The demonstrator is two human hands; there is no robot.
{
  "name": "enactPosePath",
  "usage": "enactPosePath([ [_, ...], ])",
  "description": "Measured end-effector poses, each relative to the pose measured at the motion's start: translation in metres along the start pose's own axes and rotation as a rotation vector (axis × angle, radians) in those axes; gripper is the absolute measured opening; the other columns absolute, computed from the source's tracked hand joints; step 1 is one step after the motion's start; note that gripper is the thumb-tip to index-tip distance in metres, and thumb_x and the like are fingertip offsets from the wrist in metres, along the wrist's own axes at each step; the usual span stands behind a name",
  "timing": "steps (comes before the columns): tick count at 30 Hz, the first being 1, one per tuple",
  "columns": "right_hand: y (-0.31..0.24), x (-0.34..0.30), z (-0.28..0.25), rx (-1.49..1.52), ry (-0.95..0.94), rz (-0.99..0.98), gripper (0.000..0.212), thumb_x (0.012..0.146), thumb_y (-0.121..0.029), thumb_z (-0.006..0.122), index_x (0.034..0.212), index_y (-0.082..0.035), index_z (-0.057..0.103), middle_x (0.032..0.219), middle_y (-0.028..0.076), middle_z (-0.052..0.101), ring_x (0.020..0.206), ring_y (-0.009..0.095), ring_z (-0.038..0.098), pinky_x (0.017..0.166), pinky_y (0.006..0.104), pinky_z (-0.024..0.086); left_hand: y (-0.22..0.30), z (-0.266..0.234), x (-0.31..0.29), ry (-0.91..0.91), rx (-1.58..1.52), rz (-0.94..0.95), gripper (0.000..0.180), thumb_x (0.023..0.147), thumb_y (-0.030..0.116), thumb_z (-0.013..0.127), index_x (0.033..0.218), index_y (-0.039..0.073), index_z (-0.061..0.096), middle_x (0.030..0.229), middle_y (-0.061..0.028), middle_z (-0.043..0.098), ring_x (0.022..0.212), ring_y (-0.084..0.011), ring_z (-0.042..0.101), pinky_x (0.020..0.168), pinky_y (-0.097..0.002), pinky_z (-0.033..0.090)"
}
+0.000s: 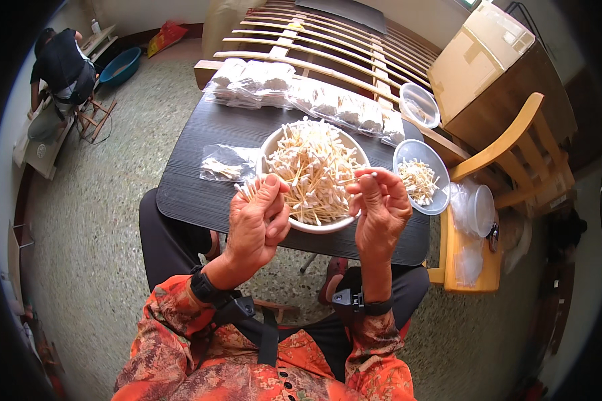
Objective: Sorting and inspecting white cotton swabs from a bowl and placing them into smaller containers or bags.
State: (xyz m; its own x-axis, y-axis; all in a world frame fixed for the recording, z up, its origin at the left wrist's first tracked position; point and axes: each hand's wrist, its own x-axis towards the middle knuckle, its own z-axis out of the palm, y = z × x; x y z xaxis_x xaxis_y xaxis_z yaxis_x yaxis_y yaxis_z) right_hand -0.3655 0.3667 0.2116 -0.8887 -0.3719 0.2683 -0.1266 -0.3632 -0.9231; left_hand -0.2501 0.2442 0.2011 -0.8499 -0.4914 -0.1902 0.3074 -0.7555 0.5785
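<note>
Left hand (259,215): thumb and fingers pinching cotton swabs (245,190) at the bowl's left, heads up-left, lower ends hidden.
Right hand (382,210): fingertips together; white tip (373,174) visible, shaft unclear.
White bowl (322,228): heaped swabs (311,164), axes every way.

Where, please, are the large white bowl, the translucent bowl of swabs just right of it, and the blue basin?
Large white bowl (314,228): head view, on its near outer wall.
Translucent bowl (416,148): head view, on its far inner wall.
Blue basin (129,71): head view, on its outer wall.
</note>
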Motion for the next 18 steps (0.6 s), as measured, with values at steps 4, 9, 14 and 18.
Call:
enactPosePath([
  [4, 0.005, -0.003, -0.003, 0.442, 0.012, 0.127, 0.023, 0.085, -0.008, 0.060, 0.106, -0.002, 0.053, 0.086, 0.011, 0.064, 0.071, 0.014, 0.064, 0.051, 0.0199, 0.050, -0.002, 0.008, -0.004, -0.033, 0.084, 0.029, 0.013, 0.090, 0.017, 0.055, 0.092, 0.003, 0.055, 0.054, 0.0057, 0.039, 0.037, -0.0032, 0.030, 0.032, -0.0190, 0.021],
  [9, 0.006, -0.018, 0.011, 0.636, 0.032, 0.389, 0.016, 0.087, -0.007, 0.056, 0.103, -0.002, 0.057, 0.089, 0.010, 0.063, 0.075, 0.014, 0.064, 0.054, 0.0198, 0.051, -0.011, 0.011, -0.008, -0.069, 0.172, 0.080, 0.021, 0.083, 0.004, 0.063, 0.101, 0.000, 0.055, 0.062, 0.0040, 0.052, 0.039, -0.0003, 0.033, 0.034, -0.0176, 0.022],
  [14, 0.003, -0.027, 0.015, 0.664, -0.013, 0.421, 0.015, 0.087, -0.008, 0.057, 0.101, -0.003, 0.057, 0.088, 0.009, 0.064, 0.073, 0.012, 0.064, 0.044, 0.0178, 0.046, -0.014, 0.010, -0.011, -0.022, 0.199, 0.142, 0.022, 0.082, 0.006, 0.064, 0.101, -0.001, 0.057, 0.062, 0.0039, 0.053, 0.042, 0.0000, 0.035, 0.035, -0.0166, 0.024],
  [18, 0.003, -0.033, 0.022, 0.654, 0.022, 0.446, 0.013, 0.087, -0.011, 0.058, 0.097, -0.003, 0.057, 0.086, 0.008, 0.064, 0.056, 0.009, 0.060, 0.036, 0.0176, 0.040, -0.017, 0.009, -0.010, -0.043, 0.246, 0.200, 0.017, 0.083, 0.009, 0.064, 0.096, -0.002, 0.058, 0.059, 0.0050, 0.050, 0.042, 0.0002, 0.036, 0.036, -0.0166, 0.025],
])
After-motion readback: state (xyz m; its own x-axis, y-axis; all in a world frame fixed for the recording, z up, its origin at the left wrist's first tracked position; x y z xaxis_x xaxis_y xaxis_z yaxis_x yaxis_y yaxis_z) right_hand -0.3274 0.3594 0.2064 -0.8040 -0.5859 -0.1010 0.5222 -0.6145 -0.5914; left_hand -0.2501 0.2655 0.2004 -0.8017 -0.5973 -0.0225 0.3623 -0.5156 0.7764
